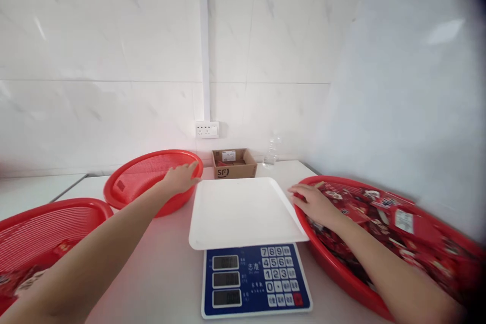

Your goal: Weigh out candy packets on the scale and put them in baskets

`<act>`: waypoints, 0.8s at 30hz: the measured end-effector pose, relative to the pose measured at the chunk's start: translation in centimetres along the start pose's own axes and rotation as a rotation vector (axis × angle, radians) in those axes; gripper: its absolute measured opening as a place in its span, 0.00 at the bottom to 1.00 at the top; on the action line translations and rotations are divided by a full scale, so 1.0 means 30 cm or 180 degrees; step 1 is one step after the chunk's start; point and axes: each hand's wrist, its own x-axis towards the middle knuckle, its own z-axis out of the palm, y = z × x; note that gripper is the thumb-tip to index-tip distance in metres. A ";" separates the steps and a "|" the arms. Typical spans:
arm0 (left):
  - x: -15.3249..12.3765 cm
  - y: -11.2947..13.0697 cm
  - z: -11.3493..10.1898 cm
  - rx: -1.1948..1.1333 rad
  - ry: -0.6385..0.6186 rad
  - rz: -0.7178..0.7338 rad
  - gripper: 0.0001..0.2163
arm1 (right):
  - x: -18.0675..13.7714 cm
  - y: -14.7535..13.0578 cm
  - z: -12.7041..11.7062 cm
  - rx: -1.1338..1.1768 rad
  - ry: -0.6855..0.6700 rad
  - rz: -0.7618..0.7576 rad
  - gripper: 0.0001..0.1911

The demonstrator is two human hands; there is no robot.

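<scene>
My left hand (181,178) is at the right side of a red plastic basket (131,166), its fingers stretched out by the rim; whether they touch it I cannot tell. That basket holds little besides a small dark piece. On the right, my right hand (314,204) lies over the near-left rim of a large red basket (322,253) full of red packets (413,223). Its fingers are apart and reach past the rim, with no packet in them. Between my hands stands a digital scale (258,278) with a bare white tray (243,212).
Another red basket (68,207) with red packets is at the lower left, partly behind my forearm. A cardboard box (235,169) and a clear plastic bottle (271,152) stand by the wall. A socket (207,129) is above the box.
</scene>
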 end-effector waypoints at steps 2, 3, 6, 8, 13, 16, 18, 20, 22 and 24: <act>-0.010 0.078 -0.003 -0.0185 0.0254 0.0180 0.23 | -0.004 0.009 -0.012 -0.0260 -0.0030 0.0428 0.17; -0.026 0.116 0.000 -0.0372 0.0417 0.0273 0.23 | -0.008 0.017 -0.020 -0.0377 -0.0164 0.0644 0.17; -0.113 0.205 0.029 -0.1273 0.0937 0.0615 0.22 | -0.031 0.044 -0.038 -0.0494 -0.0683 0.0934 0.16; -0.180 0.233 0.060 -0.1626 0.1005 0.0837 0.21 | -0.044 0.057 -0.043 -0.0463 -0.0988 0.0869 0.19; -0.254 0.213 0.116 -0.1362 0.0781 0.0923 0.22 | -0.049 0.061 -0.031 -0.0511 -0.1315 0.0842 0.23; -0.241 0.176 0.125 -0.1235 0.0688 0.0859 0.23 | -0.047 0.052 -0.017 -0.0566 -0.1331 0.0883 0.23; -0.229 0.150 0.127 -0.1097 0.0675 0.0766 0.23 | -0.046 0.046 -0.016 -0.0584 -0.1330 0.0892 0.23; -0.221 0.126 0.127 -0.0982 0.0654 0.0685 0.24 | -0.043 0.043 -0.027 -0.0574 -0.1350 0.0881 0.22; -0.216 0.104 0.122 -0.0959 0.0629 0.0642 0.23 | -0.040 0.045 -0.054 -0.0543 -0.1381 0.0872 0.21; -0.211 0.085 0.113 -0.1014 0.0631 0.0570 0.23 | -0.039 0.053 -0.092 -0.0516 -0.1335 0.0893 0.20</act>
